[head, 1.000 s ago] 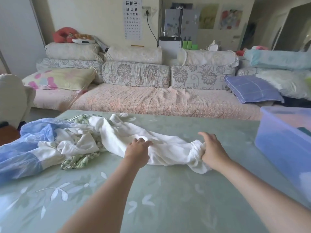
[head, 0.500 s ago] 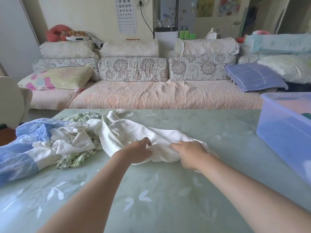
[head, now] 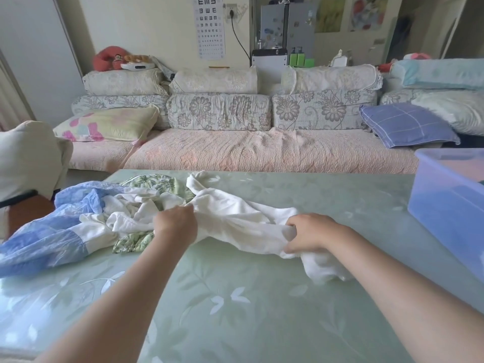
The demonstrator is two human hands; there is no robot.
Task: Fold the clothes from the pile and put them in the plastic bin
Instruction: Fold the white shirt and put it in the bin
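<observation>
- Left hand (head: 176, 224) closed on a bunched fold of the white garment (head: 235, 221), near the middle of the worktop (head: 235, 310).
- Right hand (head: 309, 233) clamped on the same white garment further right, fingers curled into the cloth.
- White garment stretched between the two hands, one crumpled end hanging past the right hand onto the worktop.
- Pile of clothes (head: 86, 221) at the worktop's left edge: blue cloth (head: 44, 242), green leaf-print piece (head: 154, 182), more white fabric tangled in.
- Plastic bin (head: 450, 205), translucent blue, at the worktop's right edge, well apart from the pile.
- Sofa (head: 235, 150) beyond the far edge.
</observation>
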